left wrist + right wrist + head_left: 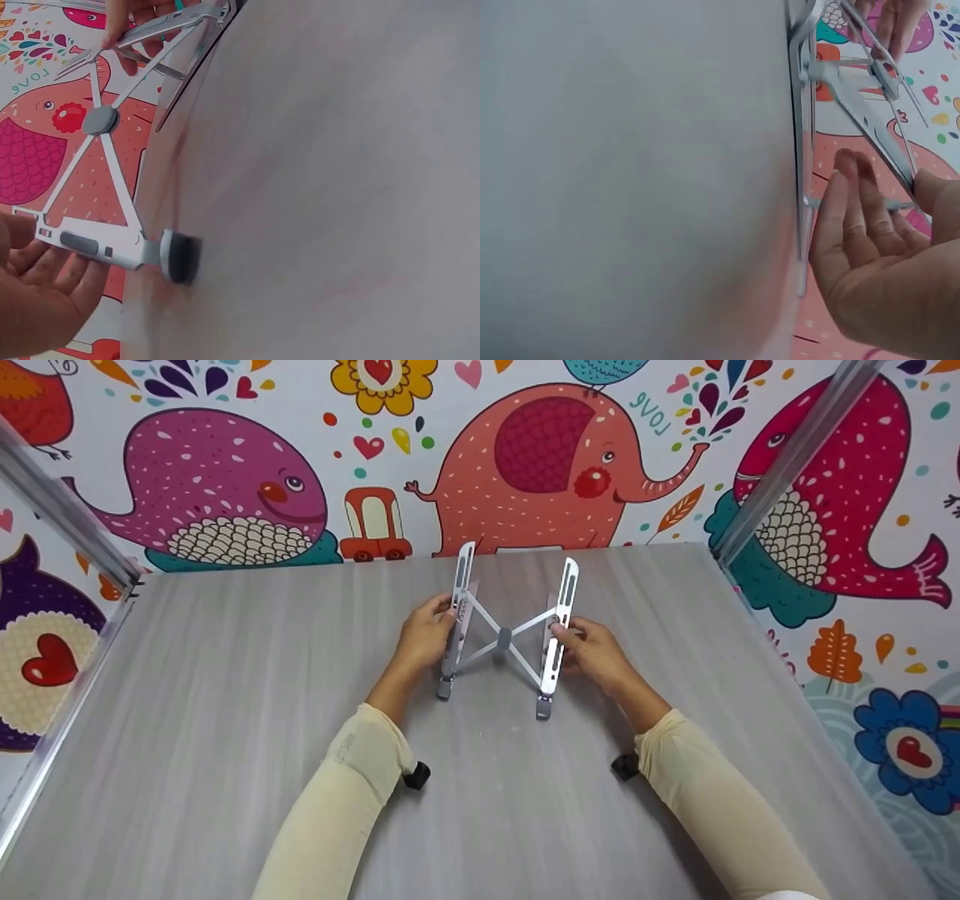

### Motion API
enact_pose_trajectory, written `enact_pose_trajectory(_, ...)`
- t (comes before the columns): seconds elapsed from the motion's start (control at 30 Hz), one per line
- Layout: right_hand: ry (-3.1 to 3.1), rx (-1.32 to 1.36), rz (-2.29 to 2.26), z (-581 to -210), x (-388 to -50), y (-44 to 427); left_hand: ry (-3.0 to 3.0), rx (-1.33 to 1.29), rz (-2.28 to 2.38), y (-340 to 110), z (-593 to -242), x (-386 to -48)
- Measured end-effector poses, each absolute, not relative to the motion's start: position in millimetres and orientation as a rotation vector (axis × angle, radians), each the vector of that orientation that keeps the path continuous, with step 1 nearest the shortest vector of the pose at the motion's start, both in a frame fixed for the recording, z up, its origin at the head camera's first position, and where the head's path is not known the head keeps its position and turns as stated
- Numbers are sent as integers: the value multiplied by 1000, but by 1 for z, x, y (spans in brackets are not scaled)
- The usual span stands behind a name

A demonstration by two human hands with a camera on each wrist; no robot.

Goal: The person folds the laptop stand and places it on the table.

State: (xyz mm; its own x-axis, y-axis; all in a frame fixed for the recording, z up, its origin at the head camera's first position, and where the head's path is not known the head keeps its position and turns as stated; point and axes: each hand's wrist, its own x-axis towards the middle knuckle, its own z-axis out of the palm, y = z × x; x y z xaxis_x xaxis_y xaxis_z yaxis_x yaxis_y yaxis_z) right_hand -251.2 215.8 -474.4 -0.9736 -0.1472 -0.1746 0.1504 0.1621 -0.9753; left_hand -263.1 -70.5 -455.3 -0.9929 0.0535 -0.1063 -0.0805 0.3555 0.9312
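Note:
A silver folding laptop stand (556, 649) stands on the table in the head view, its two side rails apart and joined by crossed bars at a grey hub (505, 640). My left hand (424, 636) holds the left rail from its outer side. On the opposite side, my right hand (598, 654) pinches the right rail, thumb over its upper bar. In the left wrist view, the left hand's fingers (71, 281) lie under a rail near its rubber-tipped end. The right wrist view shows the right thumb against the slanting bar (881, 139), with the other fingers behind it.
The stand is on a grey wood-grain table (225, 720). Behind it rises a wall (390, 450) printed with cartoon animals, and metal posts (799, 457) stand at the table's back corners. Black blocks (417, 775) show at both sleeve cuffs.

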Motion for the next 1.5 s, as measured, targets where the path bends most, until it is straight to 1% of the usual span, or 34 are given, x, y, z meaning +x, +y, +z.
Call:
enact_pose_trajectory(0.27,2196,-12,-1998,-479,-252,205,2536,-46,1697,-77,-466,-260)
enact_pose_trajectory(0.6,2364,5,-1963,-476,-254,201,2537,13,1673,-87,-464,-260)
enact_pose_trajectory(0.83,2302,-67,-1915,-474,-257,203,2579,61,1602,-94,-463,-249)
enact_pose_trajectory(0.97,2301,-120,-1870,-473,-258,203,2533,62,1637,-98,-462,-242)
enact_pose_trajectory(1.23,2392,-123,-1742,-464,-260,200,2383,21,1726,-104,-460,-229)
enact_pose_trajectory(1.5,2370,-144,-1705,-465,-264,195,2372,-1,1751,-109,-462,-219)
